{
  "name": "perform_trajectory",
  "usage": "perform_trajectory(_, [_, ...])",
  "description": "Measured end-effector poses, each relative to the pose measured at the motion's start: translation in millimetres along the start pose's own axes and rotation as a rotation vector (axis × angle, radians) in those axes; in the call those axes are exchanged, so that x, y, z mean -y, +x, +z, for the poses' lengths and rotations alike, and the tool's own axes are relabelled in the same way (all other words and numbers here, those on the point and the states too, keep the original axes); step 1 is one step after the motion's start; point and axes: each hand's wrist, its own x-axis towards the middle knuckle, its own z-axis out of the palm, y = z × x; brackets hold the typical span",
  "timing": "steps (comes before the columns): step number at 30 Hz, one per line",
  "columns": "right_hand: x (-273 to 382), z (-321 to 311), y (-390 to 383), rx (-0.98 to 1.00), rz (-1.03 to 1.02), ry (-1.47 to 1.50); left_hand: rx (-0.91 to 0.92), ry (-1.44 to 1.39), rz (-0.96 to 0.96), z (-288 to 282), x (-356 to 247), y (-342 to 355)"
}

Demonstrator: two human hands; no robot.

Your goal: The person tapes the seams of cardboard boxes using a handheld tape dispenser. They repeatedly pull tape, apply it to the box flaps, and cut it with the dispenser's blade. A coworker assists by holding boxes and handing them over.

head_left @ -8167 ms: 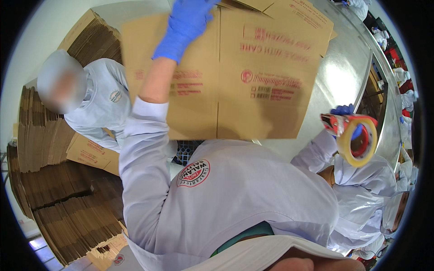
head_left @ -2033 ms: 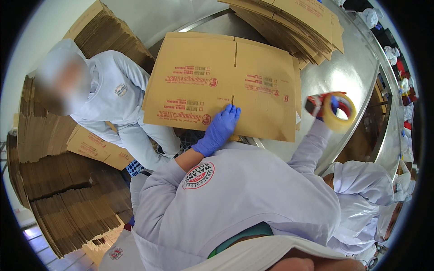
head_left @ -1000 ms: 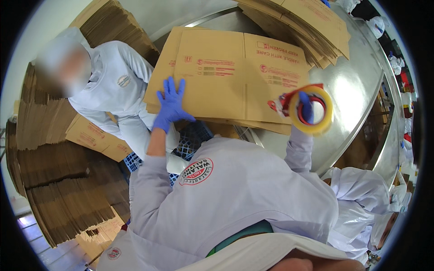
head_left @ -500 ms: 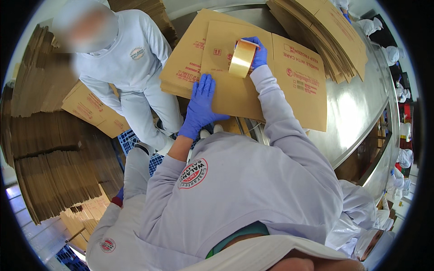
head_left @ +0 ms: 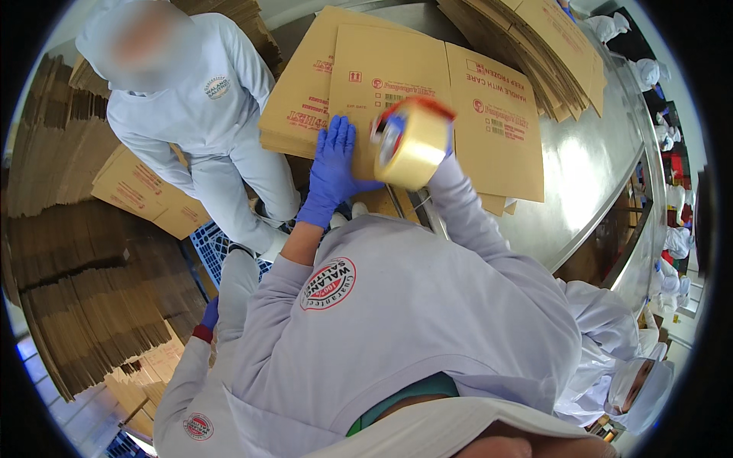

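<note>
A flattened brown cardboard box (head_left: 427, 84) lies on top of other flat boxes on a steel table (head_left: 588, 175). My left hand (head_left: 334, 162), in a blue glove, rests flat with spread fingers on the box's near edge. My right hand (head_left: 395, 126), also blue-gloved, is mostly hidden behind the roll of tan packing tape (head_left: 412, 145) it grips. The roll has an orange-red rim and is held just above the box, right of my left hand. Both arms wear grey-white sleeves.
A co-worker in white (head_left: 191, 114) stands at the upper left beside the table. Another person's sleeve and blue glove (head_left: 210, 313) show at lower left, and a hooded person (head_left: 618, 366) at lower right. Stacks of flat cardboard (head_left: 76, 290) fill the left; more boxes (head_left: 534, 46) lie on the far table.
The box, held up earlier, now lies flat on the pile. My right hand has lifted the tape roll off the box toward me. My left hand stays pressed on the near edge.
</note>
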Motion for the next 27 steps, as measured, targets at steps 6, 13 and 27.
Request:
perform_trajectory(6, [59,10,67,-0.051,-0.828,-0.802,0.037,-0.029,-0.059,-2,-5,-2])
perform_trajectory(13, [32,-78,121,-0.050,-0.214,-0.276,-0.013,0.002,-0.022,-2,-5,-2])
perform_trajectory(27, [-6,-66,11,-0.232,-0.150,-0.916,-0.077,0.058,0.043,8,0,-7])
